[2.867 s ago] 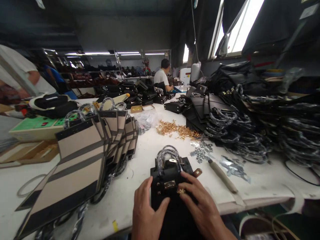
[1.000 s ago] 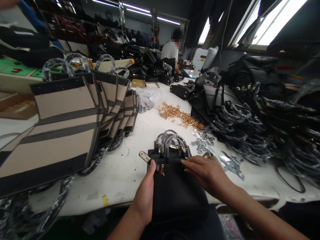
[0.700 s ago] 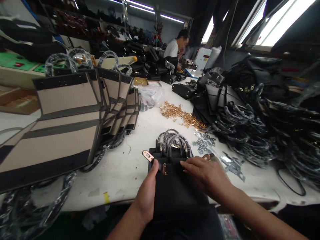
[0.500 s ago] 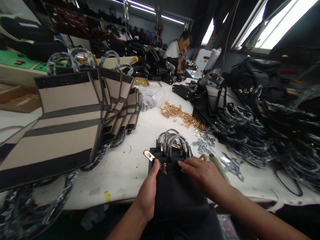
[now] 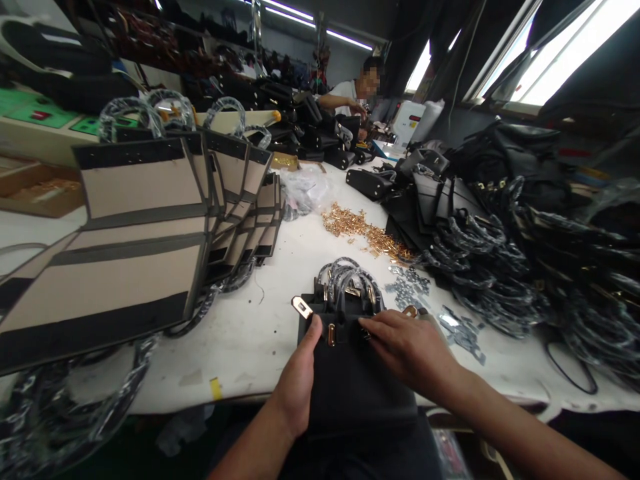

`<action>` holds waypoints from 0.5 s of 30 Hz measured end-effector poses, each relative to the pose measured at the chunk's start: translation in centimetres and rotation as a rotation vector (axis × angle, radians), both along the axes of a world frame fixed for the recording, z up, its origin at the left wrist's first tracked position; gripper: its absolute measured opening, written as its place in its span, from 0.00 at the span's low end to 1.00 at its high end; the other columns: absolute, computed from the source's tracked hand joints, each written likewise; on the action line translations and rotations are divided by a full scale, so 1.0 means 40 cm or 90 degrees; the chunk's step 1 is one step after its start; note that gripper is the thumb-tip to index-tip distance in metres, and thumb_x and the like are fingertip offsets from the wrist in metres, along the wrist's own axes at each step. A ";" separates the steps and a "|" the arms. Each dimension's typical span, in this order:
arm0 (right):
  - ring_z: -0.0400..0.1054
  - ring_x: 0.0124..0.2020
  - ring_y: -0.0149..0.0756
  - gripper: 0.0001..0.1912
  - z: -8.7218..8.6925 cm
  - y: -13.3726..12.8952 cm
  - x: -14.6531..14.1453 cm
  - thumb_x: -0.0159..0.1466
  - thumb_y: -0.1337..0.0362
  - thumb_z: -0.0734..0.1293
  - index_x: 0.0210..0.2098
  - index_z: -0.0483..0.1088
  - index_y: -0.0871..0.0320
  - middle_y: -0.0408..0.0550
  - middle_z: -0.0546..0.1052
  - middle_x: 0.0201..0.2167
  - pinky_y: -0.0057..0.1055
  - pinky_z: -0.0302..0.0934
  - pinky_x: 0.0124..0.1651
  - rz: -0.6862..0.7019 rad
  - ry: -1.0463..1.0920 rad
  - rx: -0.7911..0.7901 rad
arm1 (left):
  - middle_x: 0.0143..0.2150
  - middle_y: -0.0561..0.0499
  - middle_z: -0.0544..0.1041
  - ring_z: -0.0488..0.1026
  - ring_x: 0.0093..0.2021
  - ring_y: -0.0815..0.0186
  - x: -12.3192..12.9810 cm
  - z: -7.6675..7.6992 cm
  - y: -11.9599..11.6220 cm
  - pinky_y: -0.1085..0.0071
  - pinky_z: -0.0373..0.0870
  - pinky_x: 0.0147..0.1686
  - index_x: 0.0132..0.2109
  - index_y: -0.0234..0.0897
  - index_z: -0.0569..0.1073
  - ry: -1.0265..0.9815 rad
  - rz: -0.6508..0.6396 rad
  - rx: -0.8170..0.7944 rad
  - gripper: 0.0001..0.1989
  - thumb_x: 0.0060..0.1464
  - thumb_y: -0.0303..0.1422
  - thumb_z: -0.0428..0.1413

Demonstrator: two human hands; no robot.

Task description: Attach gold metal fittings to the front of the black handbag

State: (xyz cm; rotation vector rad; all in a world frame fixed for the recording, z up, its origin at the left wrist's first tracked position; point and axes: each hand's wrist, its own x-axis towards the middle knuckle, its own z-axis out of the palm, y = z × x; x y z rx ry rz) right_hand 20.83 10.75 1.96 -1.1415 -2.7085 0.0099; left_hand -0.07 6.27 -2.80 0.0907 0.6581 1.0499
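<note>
– Quick, where do we put the black bag (image 5: 363,393)?
– Front and centre, between our hands, top end at the bench (image 5: 240,360), lower part towards us, handles (image 5: 345,273) pointing away. Probably keeps the hardware within reach.
– Left hand (image 5: 295,393)?
– Partly closed on the bag's left edge, thumb on top beside the gold strap plate (image 5: 301,306). We read that as steadying.
– Right hand (image 5: 420,350)?
– Fingers together, bent over the upper right, likely bracing the work. Gold metal (image 5: 367,333) shows at the fingertips; we can't tell if it's pinched or just touched.
– Hidden bits?
– Left fingers out of sight, right thumb too. Bag's bottom melts into dark below; we can't find where it ends.
</note>
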 end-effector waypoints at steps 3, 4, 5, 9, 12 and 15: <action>0.78 0.41 0.41 0.18 -0.002 0.000 0.003 0.72 0.66 0.64 0.60 0.72 0.54 0.53 0.82 0.45 0.33 0.72 0.40 -0.027 0.026 -0.017 | 0.53 0.39 0.83 0.77 0.60 0.40 -0.001 0.005 0.001 0.38 0.69 0.62 0.68 0.42 0.70 0.003 0.008 0.000 0.36 0.58 0.54 0.61; 0.78 0.41 0.41 0.17 -0.004 0.000 0.005 0.72 0.65 0.64 0.60 0.72 0.54 0.52 0.82 0.45 0.34 0.72 0.41 -0.040 0.038 -0.024 | 0.53 0.39 0.83 0.77 0.60 0.40 -0.002 0.007 0.001 0.38 0.69 0.62 0.68 0.42 0.70 0.004 0.008 -0.003 0.37 0.58 0.54 0.61; 0.78 0.41 0.41 0.16 -0.005 -0.001 0.006 0.72 0.65 0.65 0.58 0.72 0.54 0.52 0.82 0.44 0.35 0.72 0.42 -0.050 0.049 -0.033 | 0.53 0.39 0.84 0.77 0.60 0.39 -0.002 0.007 0.002 0.38 0.69 0.62 0.68 0.42 0.70 0.004 0.009 -0.006 0.37 0.57 0.54 0.62; 0.78 0.42 0.40 0.11 -0.009 0.000 0.006 0.72 0.67 0.65 0.52 0.75 0.53 0.50 0.82 0.45 0.35 0.70 0.44 -0.035 0.065 -0.045 | 0.53 0.39 0.84 0.76 0.60 0.39 -0.002 0.002 0.001 0.38 0.69 0.62 0.68 0.41 0.70 -0.004 -0.001 -0.018 0.37 0.58 0.54 0.61; 0.77 0.41 0.40 0.11 -0.009 0.000 0.003 0.72 0.68 0.64 0.51 0.74 0.54 0.49 0.82 0.44 0.34 0.68 0.41 -0.012 0.050 -0.031 | 0.53 0.39 0.84 0.76 0.60 0.40 0.000 -0.006 0.002 0.38 0.69 0.62 0.68 0.41 0.71 -0.012 -0.001 -0.025 0.36 0.58 0.54 0.61; 0.76 0.40 0.40 0.11 -0.008 0.001 -0.001 0.72 0.69 0.64 0.50 0.74 0.55 0.48 0.81 0.41 0.34 0.66 0.39 -0.006 0.033 -0.021 | 0.53 0.39 0.83 0.76 0.61 0.40 0.000 -0.010 0.003 0.39 0.69 0.63 0.67 0.41 0.71 -0.012 0.003 -0.029 0.36 0.58 0.54 0.61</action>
